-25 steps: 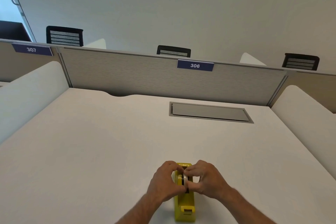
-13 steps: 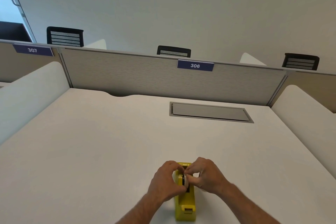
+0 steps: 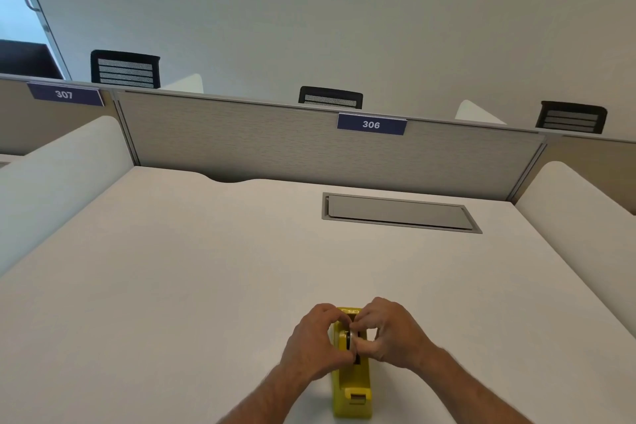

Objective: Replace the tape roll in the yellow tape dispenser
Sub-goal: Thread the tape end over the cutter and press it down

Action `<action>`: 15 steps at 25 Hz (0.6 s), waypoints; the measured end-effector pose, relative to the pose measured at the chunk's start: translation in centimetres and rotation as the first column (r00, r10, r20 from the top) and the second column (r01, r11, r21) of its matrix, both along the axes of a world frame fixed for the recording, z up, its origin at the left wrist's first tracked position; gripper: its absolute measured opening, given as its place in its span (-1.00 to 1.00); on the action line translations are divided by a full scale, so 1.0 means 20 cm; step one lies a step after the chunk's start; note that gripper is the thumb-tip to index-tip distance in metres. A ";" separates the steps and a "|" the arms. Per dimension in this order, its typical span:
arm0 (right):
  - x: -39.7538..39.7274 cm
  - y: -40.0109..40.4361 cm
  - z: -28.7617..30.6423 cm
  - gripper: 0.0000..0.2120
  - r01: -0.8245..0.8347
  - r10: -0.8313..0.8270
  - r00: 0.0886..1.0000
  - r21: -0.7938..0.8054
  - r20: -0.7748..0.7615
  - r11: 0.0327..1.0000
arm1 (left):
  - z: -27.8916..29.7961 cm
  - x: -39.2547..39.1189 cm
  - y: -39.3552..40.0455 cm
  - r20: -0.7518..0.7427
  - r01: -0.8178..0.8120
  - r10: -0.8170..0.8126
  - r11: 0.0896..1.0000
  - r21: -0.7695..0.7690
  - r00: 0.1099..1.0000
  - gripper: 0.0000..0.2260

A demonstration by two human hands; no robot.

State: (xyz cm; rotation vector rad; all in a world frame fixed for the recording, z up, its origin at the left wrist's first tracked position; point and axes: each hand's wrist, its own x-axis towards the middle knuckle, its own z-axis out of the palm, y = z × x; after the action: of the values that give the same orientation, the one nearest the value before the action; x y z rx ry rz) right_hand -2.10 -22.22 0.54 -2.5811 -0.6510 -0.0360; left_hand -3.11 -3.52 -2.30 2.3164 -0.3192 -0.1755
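Observation:
The yellow tape dispenser stands on the white desk near its front edge, cutter end toward me. A tape roll sits in its cradle, mostly hidden by fingers. My left hand wraps the dispenser's left side, thumb and fingers curled over the roll. From the right, my right hand pinches the roll with fingertips. Both hands meet over the cradle.
A grey cable hatch is set into the desk at the back right. A fabric partition with label 306 closes the far edge. White side screens flank the desk. Black chair backs show behind the partition.
Both hands have stayed over the dispenser's cradle. The fingers have shifted slightly around the roll, and it looks lower in the cradle than a second ago.

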 end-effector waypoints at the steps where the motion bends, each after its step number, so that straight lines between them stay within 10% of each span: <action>1: 0.00 0.00 0.00 -0.80 0.004 -0.004 1.000 0.016 -0.005 1.000 | 0.00 0.00 0.00 0.001 0.003 -0.003 1.000 0.004 1.000 -0.54; 15: 0.01 -0.02 -0.02 -0.78 -0.012 0.012 1.000 0.014 -0.026 1.000 | -0.01 0.00 0.00 0.004 -0.012 0.012 1.000 -0.008 1.000 -0.53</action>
State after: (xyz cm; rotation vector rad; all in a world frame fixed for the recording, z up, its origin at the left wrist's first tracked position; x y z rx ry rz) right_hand -1.92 -22.53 0.22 -2.5598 -0.6540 -0.0024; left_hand -3.06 -3.47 -2.44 2.3104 -0.3071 -0.1626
